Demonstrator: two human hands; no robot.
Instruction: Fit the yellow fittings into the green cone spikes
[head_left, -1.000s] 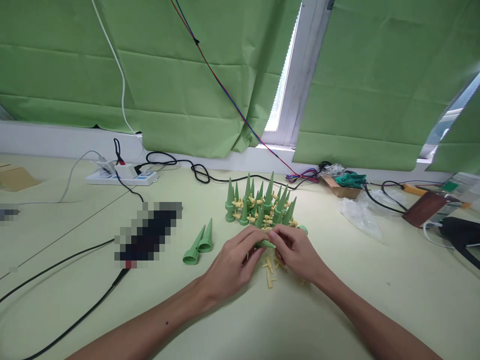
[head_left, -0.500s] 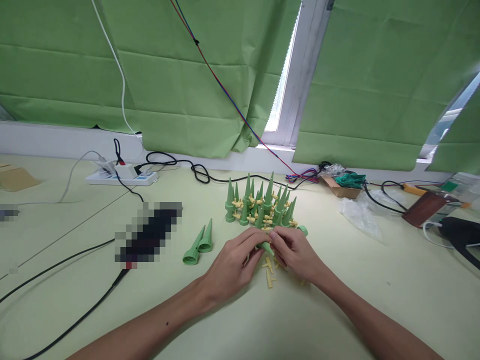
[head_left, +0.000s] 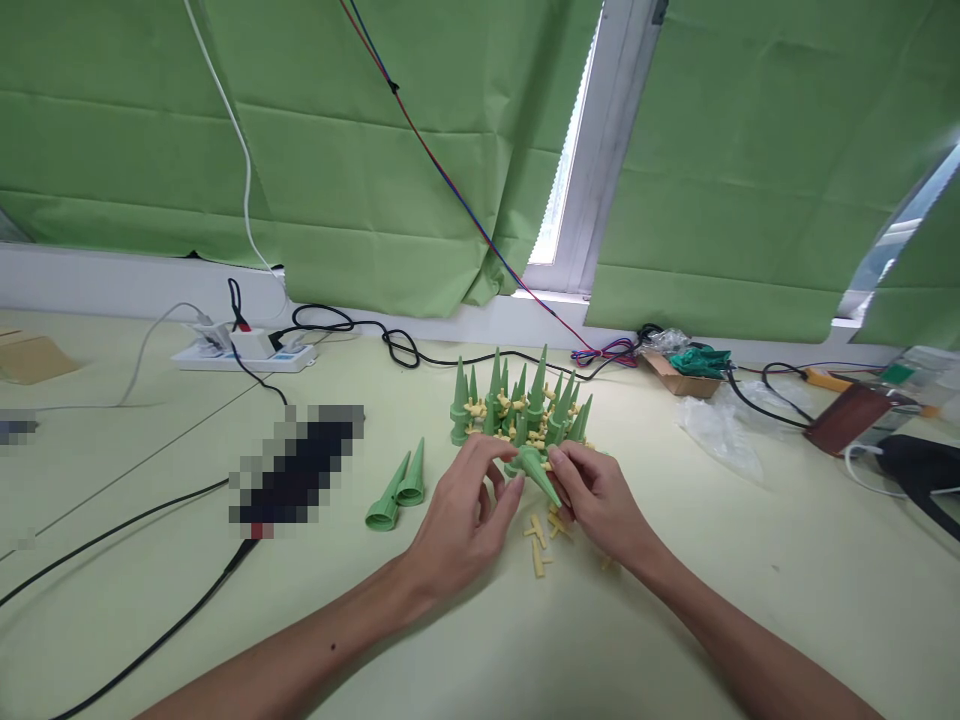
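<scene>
A green plastic watering spike [head_left: 538, 472] is between my hands, its tip slanting down to the right. My left hand [head_left: 466, 505] has thumb and index finger at either side of its wide end. With thumb and fingers pinched, my right hand [head_left: 600, 500] holds the spike's side, where a bit of yellow shows; the fingers hide most of that. Small yellow valve pieces [head_left: 538, 558] lie on the table below. Just behind stand several green spikes [head_left: 537, 390] fitted with yellow valves. Two more green spikes [head_left: 384, 510] rest left of my left hand.
A pixelated dark object [head_left: 300, 470] with a black cable lies at left. Farther back are a white power strip [head_left: 292, 357] and a black cable [head_left: 450, 358]. Toward the right are a small cardboard box [head_left: 686, 382], clear plastic bags [head_left: 724, 430] and a brown container [head_left: 851, 418].
The spike has turned and risen slightly, so more of its cone shows. My left fingers have spread wider at its base, and my right hand has shifted a little right.
</scene>
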